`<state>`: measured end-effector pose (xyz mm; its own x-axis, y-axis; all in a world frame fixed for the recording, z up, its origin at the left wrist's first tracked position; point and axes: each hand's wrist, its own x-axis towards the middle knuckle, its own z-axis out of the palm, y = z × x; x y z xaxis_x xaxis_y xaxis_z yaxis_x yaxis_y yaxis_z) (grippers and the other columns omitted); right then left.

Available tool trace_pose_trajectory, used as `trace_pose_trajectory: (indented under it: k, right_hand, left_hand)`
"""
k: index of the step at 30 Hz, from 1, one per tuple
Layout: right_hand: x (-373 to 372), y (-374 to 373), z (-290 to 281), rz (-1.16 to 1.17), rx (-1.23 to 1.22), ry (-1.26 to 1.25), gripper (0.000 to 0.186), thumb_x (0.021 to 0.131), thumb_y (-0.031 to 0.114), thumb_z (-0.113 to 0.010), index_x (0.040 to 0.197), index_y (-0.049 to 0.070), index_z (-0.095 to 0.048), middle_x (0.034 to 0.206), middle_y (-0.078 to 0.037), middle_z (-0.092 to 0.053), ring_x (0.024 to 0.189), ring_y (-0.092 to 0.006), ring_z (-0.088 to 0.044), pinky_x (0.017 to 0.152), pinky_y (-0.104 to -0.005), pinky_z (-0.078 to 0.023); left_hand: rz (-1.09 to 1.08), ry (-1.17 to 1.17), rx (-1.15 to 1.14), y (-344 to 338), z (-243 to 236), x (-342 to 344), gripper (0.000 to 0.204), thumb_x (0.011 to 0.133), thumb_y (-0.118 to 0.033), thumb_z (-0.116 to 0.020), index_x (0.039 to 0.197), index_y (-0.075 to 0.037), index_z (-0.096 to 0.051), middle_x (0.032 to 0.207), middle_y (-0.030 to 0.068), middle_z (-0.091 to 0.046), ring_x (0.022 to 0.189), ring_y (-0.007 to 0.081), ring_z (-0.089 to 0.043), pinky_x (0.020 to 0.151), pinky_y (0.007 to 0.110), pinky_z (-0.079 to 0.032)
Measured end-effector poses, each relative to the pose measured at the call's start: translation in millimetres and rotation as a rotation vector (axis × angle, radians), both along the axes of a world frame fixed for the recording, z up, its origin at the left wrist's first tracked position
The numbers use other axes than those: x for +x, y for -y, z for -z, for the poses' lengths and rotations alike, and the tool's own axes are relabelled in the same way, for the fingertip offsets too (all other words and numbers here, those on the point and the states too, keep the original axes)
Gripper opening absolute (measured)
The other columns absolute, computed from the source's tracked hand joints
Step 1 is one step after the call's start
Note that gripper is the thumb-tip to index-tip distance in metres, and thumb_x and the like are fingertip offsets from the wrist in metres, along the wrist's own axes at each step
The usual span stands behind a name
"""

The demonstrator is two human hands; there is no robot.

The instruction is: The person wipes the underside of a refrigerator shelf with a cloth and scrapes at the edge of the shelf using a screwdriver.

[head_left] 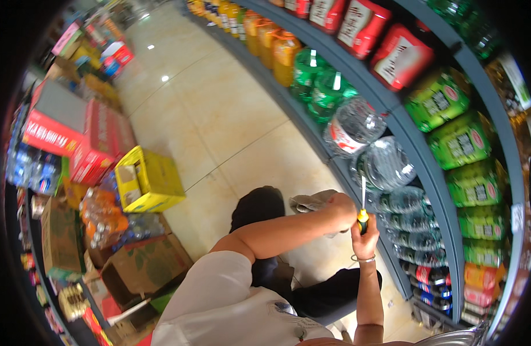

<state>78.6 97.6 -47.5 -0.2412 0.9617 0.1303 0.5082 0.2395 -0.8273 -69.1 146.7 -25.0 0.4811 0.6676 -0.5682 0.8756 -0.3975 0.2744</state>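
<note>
My right hand (364, 242), with a bracelet at its wrist, is closed round the black-and-yellow handle of a screwdriver (363, 218). Its thin metal shaft points up, in front of the large clear bottles (386, 164) on the lower shelf. Just left of it, my left hand (340, 212) is closed on a crumpled grey cloth (311, 201), which hangs out to the left. The left fingers are partly hidden, and the two hands are close together at the shelf edge.
A grey shelf unit (412, 138) curves along my right, with green bottles (329, 95), orange juice bottles (285, 55), red packs (363, 26) and green packs (458, 141). A yellow crate (153, 179), red boxes (101, 138) and opened cartons (144, 265) stand left on the tiled floor (231, 138).
</note>
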Motion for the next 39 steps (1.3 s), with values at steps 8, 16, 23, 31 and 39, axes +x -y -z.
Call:
trace_pose_trajectory:
  k: [8, 16, 23, 31, 39]
  right_hand:
    - [13, 13, -52, 0.304, -0.212, -0.323, 0.026, 0.093, 0.012, -0.059, 0.116, -0.001, -0.055, 0.097, -0.002, -0.057, 0.083, -0.0065, -0.051, 0.071, -0.0224, -0.043]
    - [-5, 19, -84, 0.479, 0.08, -0.55, 0.029, 0.096, 0.011, -0.055, 0.123, 0.0, -0.058, 0.103, -0.005, -0.061, 0.095, -0.0144, -0.056, 0.087, -0.0279, -0.044]
    - [-36, 10, -85, 0.326, 0.189, -0.11, 0.032, 0.086, 0.007, -0.066, 0.117, 0.0, -0.062, 0.095, -0.013, -0.057, 0.085, -0.0239, -0.057, 0.076, -0.0319, -0.047]
    - [-71, -55, -68, 0.34, 0.097, -0.269, 0.022, 0.084, 0.01, -0.067, 0.104, 0.002, -0.063, 0.094, -0.012, -0.058, 0.079, -0.0225, -0.059, 0.072, -0.0321, -0.048]
    - [-99, -119, -25, -0.261, -0.203, -0.766, 0.079, 0.092, 0.028, -0.064, 0.151, 0.008, -0.016, 0.13, -0.013, -0.044, 0.122, -0.0231, -0.043, 0.104, -0.0348, -0.033]
  left_hand:
    - [0.048, 0.533, -0.235, -5, -63, -9, 0.037, 0.078, -0.021, -0.063, 0.11, -0.002, -0.057, 0.091, 0.0154, -0.066, 0.084, 0.0298, -0.066, 0.07, 0.04, -0.052]
    - [-0.455, 1.451, -0.633, 10, -78, -5, 0.059, 0.093, -0.028, -0.063, 0.143, -0.008, -0.039, 0.117, 0.0061, -0.057, 0.104, 0.01, -0.053, 0.091, 0.025, -0.042]
    - [-0.699, 1.459, -0.301, 6, -55, -22, 0.033, 0.098, -0.026, -0.053, 0.118, -0.002, -0.062, 0.098, 0.0034, -0.063, 0.09, 0.0075, -0.055, 0.08, 0.024, -0.044]
    - [-0.881, 1.559, -0.213, -38, -43, -54, 0.021, 0.098, -0.019, -0.051, 0.101, -0.002, -0.063, 0.095, 0.002, -0.061, 0.091, 0.0088, -0.055, 0.082, 0.024, -0.042]
    - [-1.268, 1.846, -0.169, -58, -39, -127, 0.023, 0.097, -0.027, -0.053, 0.102, -0.006, -0.061, 0.098, 0.0029, -0.059, 0.087, 0.0126, -0.057, 0.077, 0.028, -0.048]
